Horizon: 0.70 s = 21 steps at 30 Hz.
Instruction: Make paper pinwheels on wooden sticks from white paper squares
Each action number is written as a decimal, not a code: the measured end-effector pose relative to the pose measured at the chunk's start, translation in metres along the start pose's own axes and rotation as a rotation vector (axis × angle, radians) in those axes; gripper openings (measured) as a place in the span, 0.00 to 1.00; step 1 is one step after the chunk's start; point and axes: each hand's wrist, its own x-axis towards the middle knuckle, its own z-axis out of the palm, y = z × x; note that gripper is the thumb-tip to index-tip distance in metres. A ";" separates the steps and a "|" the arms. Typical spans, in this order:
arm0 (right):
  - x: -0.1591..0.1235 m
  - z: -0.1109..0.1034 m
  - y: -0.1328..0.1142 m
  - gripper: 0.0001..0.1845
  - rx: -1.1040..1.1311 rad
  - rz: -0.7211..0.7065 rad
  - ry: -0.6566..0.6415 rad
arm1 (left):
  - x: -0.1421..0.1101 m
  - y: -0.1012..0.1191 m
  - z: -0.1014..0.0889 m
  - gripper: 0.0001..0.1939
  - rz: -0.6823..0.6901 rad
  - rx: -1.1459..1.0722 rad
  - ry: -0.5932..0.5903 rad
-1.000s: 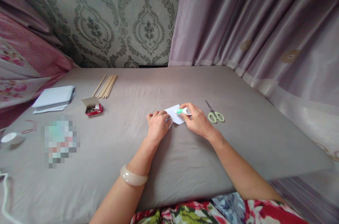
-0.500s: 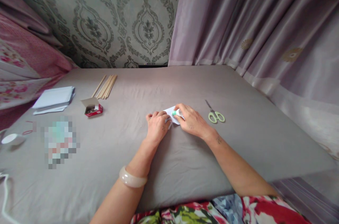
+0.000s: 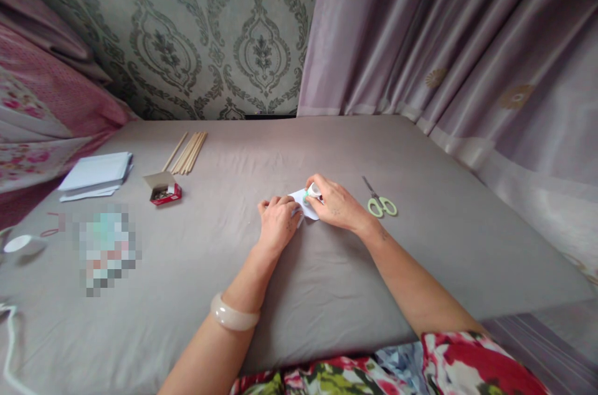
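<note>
A small folded white paper (image 3: 306,205) lies on the grey sheet (image 3: 327,283) in the middle. My left hand (image 3: 278,223) rests on its left edge with curled fingers pressing it down. My right hand (image 3: 336,203) is closed round a small white glue stick with a green tip (image 3: 311,191), whose tip points down onto the paper. A pale bangle (image 3: 233,315) sits on my left wrist.
Green-handled scissors (image 3: 380,203) lie just right of my right hand. At the left are a red box of small items (image 3: 162,189), a bundle of wooden sticks (image 3: 187,151), a stack of white paper (image 3: 96,174), a tape roll (image 3: 21,244) and white cord (image 3: 9,339). Curtains hang at right.
My right hand has turned the glue stick from lying flat to tip-down and shifted a little left over the paper. My left hand has stayed in place.
</note>
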 end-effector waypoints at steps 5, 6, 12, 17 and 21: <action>0.006 -0.007 -0.004 0.11 -0.101 -0.015 -0.074 | -0.001 0.001 -0.002 0.10 0.002 -0.011 0.001; 0.007 -0.008 -0.004 0.11 -0.118 -0.025 -0.089 | -0.001 0.001 -0.003 0.10 0.002 -0.013 -0.001; 0.011 -0.015 0.001 0.11 -0.172 -0.067 -0.153 | -0.001 0.000 -0.001 0.10 -0.001 -0.014 0.000; 0.012 -0.020 0.009 0.11 -0.141 -0.049 -0.085 | 0.001 -0.002 0.002 0.10 0.004 -0.014 0.014; 0.011 -0.014 0.005 0.11 -0.092 -0.056 -0.065 | 0.001 -0.001 0.001 0.10 -0.004 -0.011 0.009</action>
